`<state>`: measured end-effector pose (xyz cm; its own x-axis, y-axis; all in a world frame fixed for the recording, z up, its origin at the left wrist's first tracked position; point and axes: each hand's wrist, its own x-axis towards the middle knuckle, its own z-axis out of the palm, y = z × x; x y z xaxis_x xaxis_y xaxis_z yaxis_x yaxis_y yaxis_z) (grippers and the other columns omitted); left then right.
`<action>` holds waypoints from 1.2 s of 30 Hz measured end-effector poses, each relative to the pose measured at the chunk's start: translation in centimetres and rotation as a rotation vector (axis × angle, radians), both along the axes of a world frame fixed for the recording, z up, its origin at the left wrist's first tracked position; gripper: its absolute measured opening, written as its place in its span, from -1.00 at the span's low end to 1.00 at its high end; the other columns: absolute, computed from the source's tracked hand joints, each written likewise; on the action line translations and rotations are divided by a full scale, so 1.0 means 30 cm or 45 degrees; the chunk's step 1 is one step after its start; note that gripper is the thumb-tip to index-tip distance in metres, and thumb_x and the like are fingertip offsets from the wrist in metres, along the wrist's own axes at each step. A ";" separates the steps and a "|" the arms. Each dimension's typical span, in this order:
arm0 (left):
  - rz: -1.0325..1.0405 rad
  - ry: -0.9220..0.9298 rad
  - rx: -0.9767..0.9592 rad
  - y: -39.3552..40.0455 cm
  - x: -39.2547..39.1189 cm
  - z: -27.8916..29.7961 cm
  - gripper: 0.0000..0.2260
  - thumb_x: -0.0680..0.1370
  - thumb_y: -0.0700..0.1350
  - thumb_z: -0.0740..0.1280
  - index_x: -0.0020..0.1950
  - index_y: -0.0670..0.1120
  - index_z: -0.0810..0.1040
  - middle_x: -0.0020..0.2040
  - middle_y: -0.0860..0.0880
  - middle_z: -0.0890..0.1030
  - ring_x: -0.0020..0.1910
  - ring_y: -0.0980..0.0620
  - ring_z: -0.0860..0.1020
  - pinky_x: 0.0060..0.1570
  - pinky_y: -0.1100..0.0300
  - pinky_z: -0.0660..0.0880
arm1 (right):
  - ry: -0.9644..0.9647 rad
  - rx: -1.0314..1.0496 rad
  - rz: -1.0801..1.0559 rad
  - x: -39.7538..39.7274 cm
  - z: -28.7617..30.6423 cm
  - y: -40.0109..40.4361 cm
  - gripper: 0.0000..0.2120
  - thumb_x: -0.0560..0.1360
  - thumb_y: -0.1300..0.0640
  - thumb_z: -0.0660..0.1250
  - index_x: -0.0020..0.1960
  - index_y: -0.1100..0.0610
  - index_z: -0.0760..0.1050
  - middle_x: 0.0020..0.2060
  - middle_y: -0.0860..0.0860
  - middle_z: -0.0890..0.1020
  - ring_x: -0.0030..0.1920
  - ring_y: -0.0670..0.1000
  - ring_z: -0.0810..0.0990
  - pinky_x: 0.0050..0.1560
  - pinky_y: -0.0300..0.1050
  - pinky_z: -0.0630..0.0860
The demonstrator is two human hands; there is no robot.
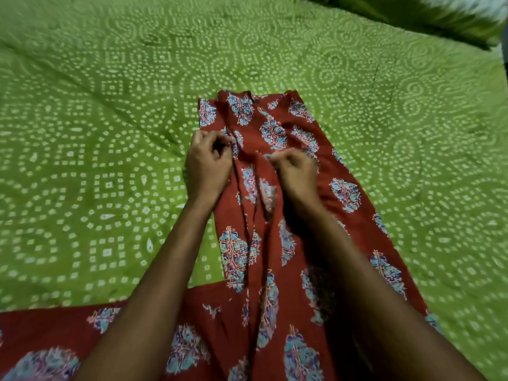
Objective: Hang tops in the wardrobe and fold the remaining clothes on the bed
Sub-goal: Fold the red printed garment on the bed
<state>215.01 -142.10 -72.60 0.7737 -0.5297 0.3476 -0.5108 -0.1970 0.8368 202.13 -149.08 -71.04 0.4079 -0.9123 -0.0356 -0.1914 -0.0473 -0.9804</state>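
A red garment point(354, 221) printed with blue and white leaf motifs lies stretched out on the green bed. Its far end reaches the middle of the bed; its near part spreads to the lower left. My left hand point(208, 163) pinches a bunch of the cloth at the garment's left edge. A little to the right, my right hand point(295, 171) pinches a raised fold near the middle. The fabric between the two hands is gathered into ridges. Both forearms reach in from the bottom of the view.
The green bedsheet point(110, 160) with white dotted circles covers the whole bed. A pillow point(439, 15) in the same green print lies at the far right corner, with a dark gap beside it.
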 end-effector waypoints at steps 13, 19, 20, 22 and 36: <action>-0.158 0.603 -0.159 -0.005 -0.031 0.074 -0.87 0.44 -0.18 0.16 -0.20 0.03 0.45 -0.26 0.01 0.55 -0.37 0.08 0.52 -0.28 0.16 0.46 | -0.414 0.399 -0.187 0.049 0.021 -0.092 -0.81 0.59 0.28 0.16 -0.20 0.14 0.39 -0.48 -0.01 0.47 -0.56 -0.12 0.42 -0.55 -0.29 0.35; -0.174 0.732 -0.358 -0.010 -0.049 0.107 -0.76 0.45 -0.37 0.12 -0.23 -0.06 0.43 -0.26 -0.01 0.54 -0.33 0.11 0.53 -0.29 0.29 0.47 | 0.308 -0.440 0.121 0.081 0.024 -0.061 -0.66 0.45 -0.17 0.34 -0.07 0.10 0.39 -0.19 0.03 0.54 -0.27 -0.04 0.50 -0.27 -0.17 0.40; -0.118 0.732 -0.344 -0.007 -0.040 0.102 -0.83 0.38 -0.29 0.15 -0.23 -0.02 0.42 -0.26 0.02 0.53 -0.29 0.07 0.52 -0.23 0.22 0.47 | 0.665 -0.712 0.258 0.107 0.025 -0.056 -0.61 0.43 -0.21 0.34 -0.01 0.10 0.41 -0.12 0.02 0.55 -0.17 0.01 0.51 -0.19 -0.11 0.37; -0.042 0.745 -0.283 -0.003 -0.023 0.089 -0.85 0.29 -0.18 0.17 -0.23 0.04 0.41 -0.24 0.06 0.52 -0.22 -0.02 0.50 -0.12 0.06 0.43 | 0.784 -0.842 0.358 0.143 0.027 -0.063 -0.74 0.49 -0.09 0.32 -0.05 0.11 0.46 -0.12 0.02 0.55 -0.10 0.06 0.51 -0.16 -0.09 0.34; -0.444 1.015 -0.111 -0.029 -0.077 0.106 -0.86 0.58 -0.32 0.18 0.02 -0.12 0.47 -0.12 -0.03 0.52 -0.12 0.08 0.53 -0.17 0.39 0.49 | 0.628 -0.747 -0.212 -0.029 0.054 -0.168 -0.80 0.41 0.17 0.39 -0.04 0.27 0.53 -0.07 0.17 0.60 -0.03 0.14 0.56 -0.06 -0.08 0.39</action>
